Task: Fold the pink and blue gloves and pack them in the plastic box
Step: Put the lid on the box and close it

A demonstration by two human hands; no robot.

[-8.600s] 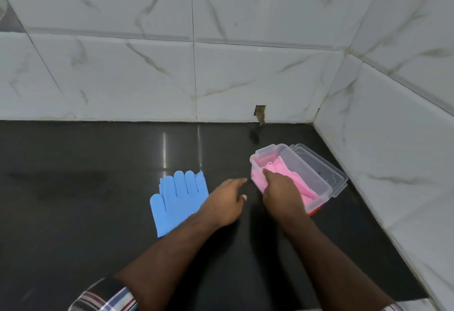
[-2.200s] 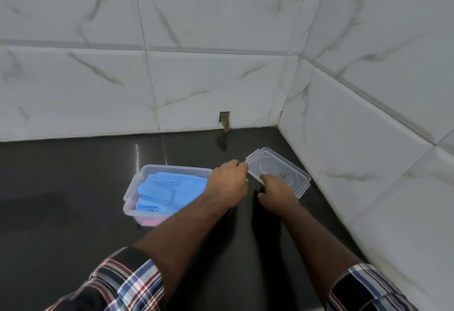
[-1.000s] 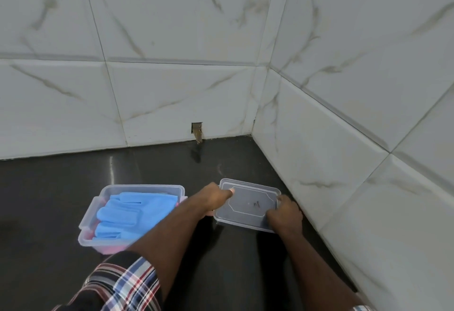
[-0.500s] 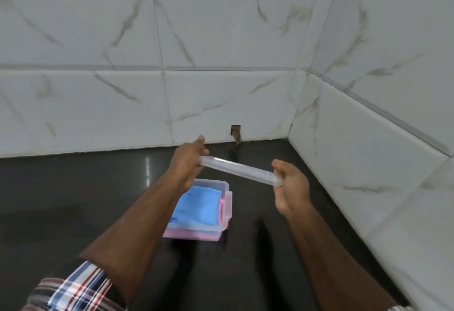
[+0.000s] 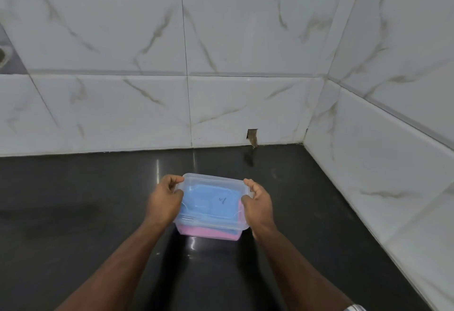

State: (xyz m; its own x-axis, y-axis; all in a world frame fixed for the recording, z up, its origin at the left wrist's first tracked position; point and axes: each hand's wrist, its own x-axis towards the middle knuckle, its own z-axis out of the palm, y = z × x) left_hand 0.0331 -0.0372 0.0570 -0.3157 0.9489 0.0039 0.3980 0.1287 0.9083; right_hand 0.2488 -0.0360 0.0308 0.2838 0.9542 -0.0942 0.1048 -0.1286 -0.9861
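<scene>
The clear plastic box [image 5: 189,226] stands on the black counter in the middle of the head view. Its clear lid [image 5: 213,182] lies over the top of it. Through the lid I see the folded blue gloves [image 5: 208,201], and the pink gloves [image 5: 208,233] show below them through the front wall. My left hand [image 5: 165,200] grips the lid's left edge. My right hand [image 5: 258,203] grips its right edge. Whether the lid is snapped down I cannot tell.
The black counter [image 5: 73,224] runs to white marble-tiled walls behind and at the right, which meet in a corner at the back right. A small chipped hole [image 5: 252,137] sits low in the back wall.
Both hands have carried the lid from mid-air, above and to the right of the box, down onto the box. It now covers the blue gloves.
</scene>
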